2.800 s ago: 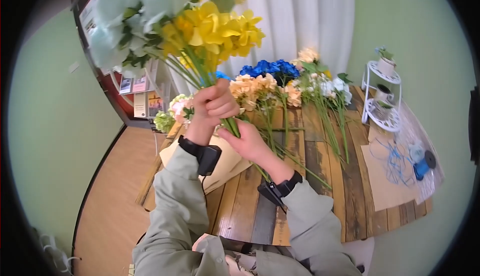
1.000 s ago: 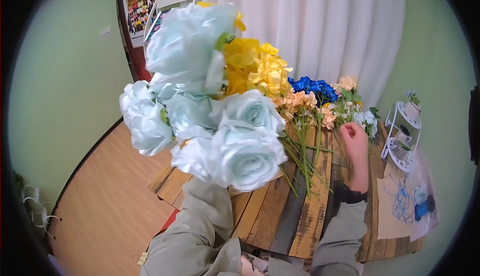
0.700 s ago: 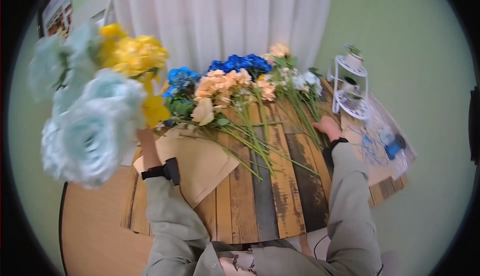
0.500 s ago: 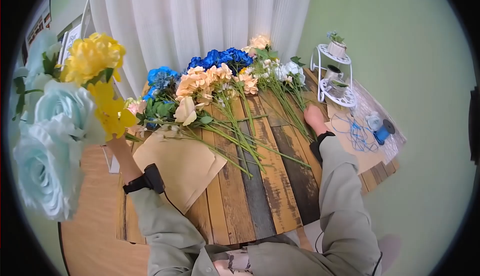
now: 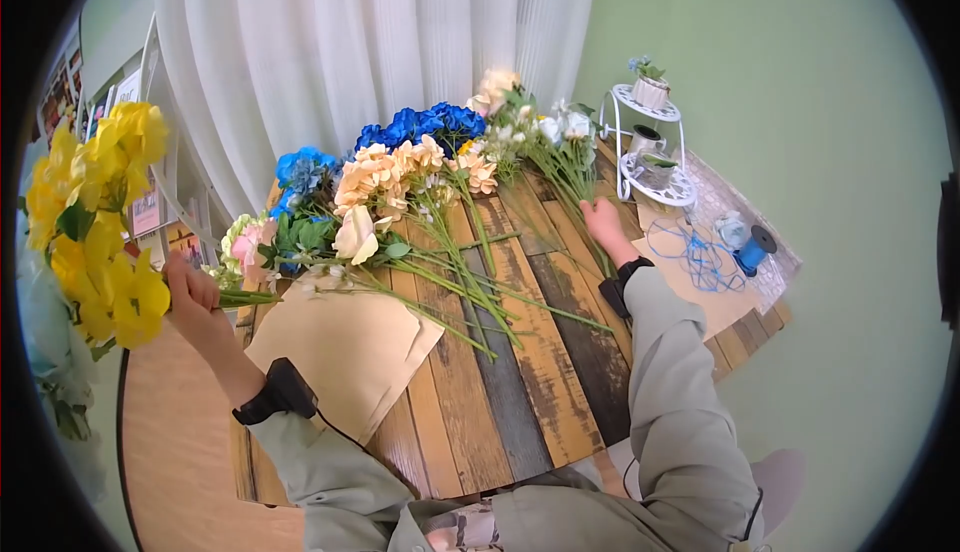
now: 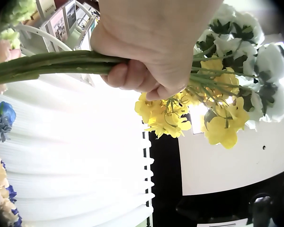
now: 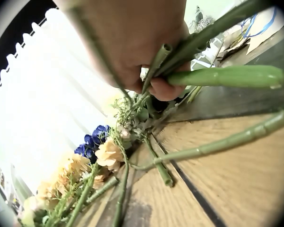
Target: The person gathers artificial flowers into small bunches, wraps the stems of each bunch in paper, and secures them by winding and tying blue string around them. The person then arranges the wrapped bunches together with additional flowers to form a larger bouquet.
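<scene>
At the left, my left hand [image 5: 194, 297] grips a bundle of green stems bearing yellow flowers [image 5: 100, 222] and pale blue roses [image 5: 50, 322]. The left wrist view shows its fingers curled round the thick stems [image 6: 52, 64], blooms on the other side of the fist [image 6: 146, 56]. Over the table's right part, my right hand [image 5: 605, 224] pinches stems of the white flowers [image 5: 565, 132]. In the right wrist view several green stems [image 7: 227, 76] stick out from the fingers of that hand [image 7: 142, 47].
Peach [image 5: 375, 180], dark blue [image 5: 425, 127] and light blue flowers [image 5: 305, 172] lie across the wooden table [image 5: 500, 392]. Brown paper [image 5: 335, 352] lies front left. At the right are a white stand [image 5: 665, 187], blue ribbon spool [image 5: 757, 247] and loose blue ribbon [image 5: 700, 257].
The left hand has carried the yellow and pale blue bouquet away to the left. My right hand has left the bouquet's stems, reached the white flowers and taken hold of their stems. The view has shifted.
</scene>
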`<state>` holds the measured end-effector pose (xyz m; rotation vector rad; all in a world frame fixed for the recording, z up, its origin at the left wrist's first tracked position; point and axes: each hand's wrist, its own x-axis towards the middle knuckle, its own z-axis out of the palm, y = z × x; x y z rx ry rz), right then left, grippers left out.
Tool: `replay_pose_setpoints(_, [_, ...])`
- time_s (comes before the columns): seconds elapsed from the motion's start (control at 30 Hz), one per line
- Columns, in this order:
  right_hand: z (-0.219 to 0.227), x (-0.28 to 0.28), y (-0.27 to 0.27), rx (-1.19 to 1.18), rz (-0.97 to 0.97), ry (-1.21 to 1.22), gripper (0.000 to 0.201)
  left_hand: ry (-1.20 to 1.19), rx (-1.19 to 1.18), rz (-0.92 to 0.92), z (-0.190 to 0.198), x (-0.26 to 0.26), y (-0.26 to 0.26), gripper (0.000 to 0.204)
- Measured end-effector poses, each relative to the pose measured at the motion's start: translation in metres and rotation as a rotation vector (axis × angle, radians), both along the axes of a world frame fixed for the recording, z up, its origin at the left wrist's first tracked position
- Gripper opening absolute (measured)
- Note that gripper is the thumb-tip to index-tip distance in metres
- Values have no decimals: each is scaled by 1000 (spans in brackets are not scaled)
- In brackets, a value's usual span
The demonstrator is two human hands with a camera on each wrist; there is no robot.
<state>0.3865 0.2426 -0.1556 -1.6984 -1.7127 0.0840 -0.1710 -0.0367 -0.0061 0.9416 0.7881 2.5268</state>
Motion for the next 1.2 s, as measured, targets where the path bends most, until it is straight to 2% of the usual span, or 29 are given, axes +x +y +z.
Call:
replay_pose_setpoints(0.03, [6,4,0,54,20,77,41,-13,-4,-7,4,3,-3,23])
replay_pose_setpoints(0.07, [12,6,2,-43,21,342,46,-39,-5,-2,6,4,-4,26])
replay_pose_setpoints(0.1, [17,12,1,-46,17,337,46,-44,-9,-5,7,4,-5,26])
replay_pose_setpoints(0.17, [60,5,-34,-175,200,778,49,-3,6,-35,7,4,-5,24])
replay_pose_setpoints(0.23, [75,5,-46,-187,231,826,49,-4,12,-49,7,6,-5,24])
replay_pose_setpoints(0.3, [89,8,-57,-234,369,931,48,-2,3,-55,10,7,-6,24])
replay_pose_setpoints(0.37, [92,8,-63,-236,346,947,44,9,0,-51,12,11,-7,22])
replay_pose_setpoints(0.43, [95,8,-70,-262,443,987,41,17,-22,-35,13,13,-7,21])
replay_pose_setpoints(0.57, [97,3,-78,-208,456,984,37,35,-1,-83,6,4,-4,20])
replay_pose_setpoints(0.63, [94,7,-70,-133,367,785,31,44,10,-105,4,2,-3,21])
replay_pose_setpoints(0.67, [87,11,-57,-133,364,783,31,42,10,-108,3,0,-3,21])
replay_pose_setpoints(0.73, [82,10,-44,205,345,573,24,54,9,-121,1,-4,-2,21])
replay_pose_setpoints(0.83, [95,5,-55,162,262,714,19,16,-10,-113,2,-4,-3,21])
replay_pose_setpoints(0.9, [102,6,-61,175,211,688,20,12,-4,-135,0,-7,-3,21])
replay_pose_setpoints(1.0, [89,24,-47,258,174,570,23,-19,-13,-122,1,-6,-4,21])
replay_pose_setpoints(1.07, [84,31,-46,393,131,302,24,5,0,-148,0,-9,-4,22])
replay_pose_setpoints(1.2, [86,33,-54,402,143,376,27,34,6,-170,-2,-9,-4,22])
